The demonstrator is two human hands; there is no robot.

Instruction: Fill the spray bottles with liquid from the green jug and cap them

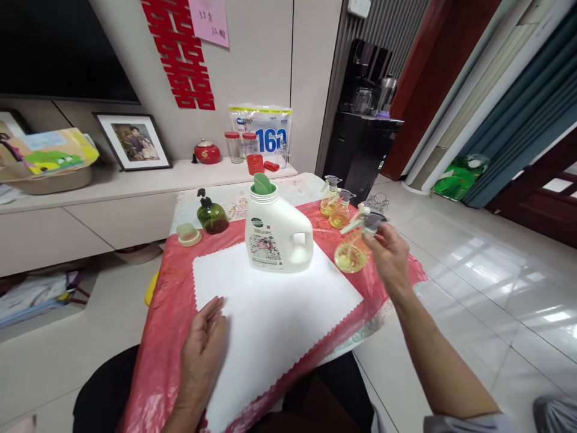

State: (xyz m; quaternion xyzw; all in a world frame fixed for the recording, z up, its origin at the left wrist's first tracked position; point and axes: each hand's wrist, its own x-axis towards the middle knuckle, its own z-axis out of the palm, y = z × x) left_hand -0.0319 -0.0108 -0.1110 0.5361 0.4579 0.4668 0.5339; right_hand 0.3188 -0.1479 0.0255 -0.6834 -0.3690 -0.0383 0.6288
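Observation:
My right hand point(388, 254) is closed round the trigger head of a small spray bottle point(352, 252) with yellow liquid, held tilted just above the table's right side. My left hand point(202, 347) lies flat with fingers stretched out on the left edge of a white cloth point(274, 313). A white detergent jug point(276, 231) with a green funnel in its mouth stands upright at the cloth's far edge. Two more yellow spray bottles point(336, 204) stand behind the one I hold.
A red plastic sheet point(166, 313) covers the small table. A dark green pump bottle point(211, 214) and a small cap point(189, 234) sit at the far left. Behind is a low cabinet point(112, 204) with jars and a photo frame; a black dispenser point(363, 138) stands right.

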